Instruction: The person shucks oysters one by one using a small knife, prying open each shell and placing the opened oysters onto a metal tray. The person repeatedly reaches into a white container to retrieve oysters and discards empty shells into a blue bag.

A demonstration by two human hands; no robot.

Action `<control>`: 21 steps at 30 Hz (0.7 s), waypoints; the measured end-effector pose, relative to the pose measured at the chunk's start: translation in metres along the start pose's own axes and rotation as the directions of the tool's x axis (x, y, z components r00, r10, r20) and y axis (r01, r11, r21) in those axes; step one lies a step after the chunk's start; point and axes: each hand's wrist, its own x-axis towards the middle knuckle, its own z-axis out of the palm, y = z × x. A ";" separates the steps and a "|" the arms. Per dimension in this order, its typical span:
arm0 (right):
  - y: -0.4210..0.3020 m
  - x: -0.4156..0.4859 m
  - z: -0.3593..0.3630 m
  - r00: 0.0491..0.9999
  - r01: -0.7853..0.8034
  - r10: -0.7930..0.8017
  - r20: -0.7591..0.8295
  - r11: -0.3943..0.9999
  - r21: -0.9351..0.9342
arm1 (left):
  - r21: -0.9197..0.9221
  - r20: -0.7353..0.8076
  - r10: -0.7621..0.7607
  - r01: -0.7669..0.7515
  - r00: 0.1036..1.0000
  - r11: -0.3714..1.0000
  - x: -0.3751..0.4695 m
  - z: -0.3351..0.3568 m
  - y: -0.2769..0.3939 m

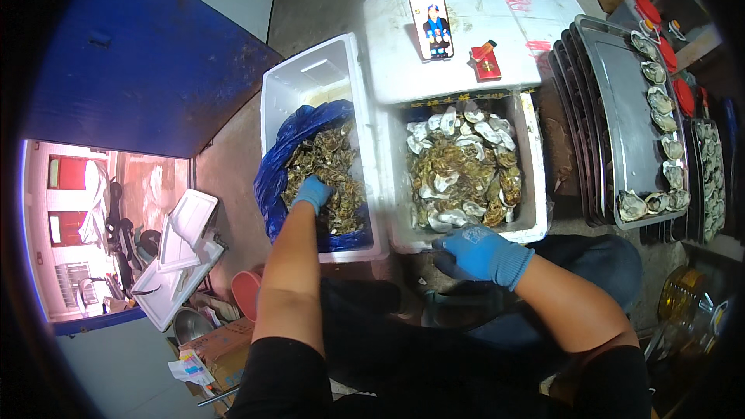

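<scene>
My left hand (313, 192), in a blue knit glove, reaches down onto a heap of closed oysters (326, 157). These lie in a blue plastic bag (269, 180) inside a white foam box (308, 73); whether the fingers grip one is hidden. My right hand (474, 250), gloved alike, is at the near rim of a second foam box (538, 186). Its fingers point left and are partly blurred, so what it may hold is unclear. That box contains empty oyster shells (495, 134), pale insides showing on many, and rough brown ones among them.
Beyond the boxes, a foam lid (396, 81) bears a propped phone (430, 26) and a red packet (486, 64). At right, a metal tray (628, 122) with opened oysters (631, 206) tops a stack. Foam lids (186, 233) and a cardboard box (224, 346) are at left.
</scene>
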 end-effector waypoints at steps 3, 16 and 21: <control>-0.007 0.004 -0.012 0.961 0.063 -0.017 -0.277 0.985 0.157 | -0.340 0.251 0.060 0.030 0.966 0.940 -0.038 -0.064 0.033; -0.001 -0.001 -0.038 0.711 0.567 0.406 -0.574 0.153 0.810 | -0.863 0.115 0.625 -0.234 0.772 0.448 -0.257 -0.068 0.227; 0.040 -0.010 -0.043 0.851 0.522 0.341 -0.399 -0.470 0.712 | -0.059 -0.467 0.847 -0.965 0.252 0.254 -0.282 -0.069 0.238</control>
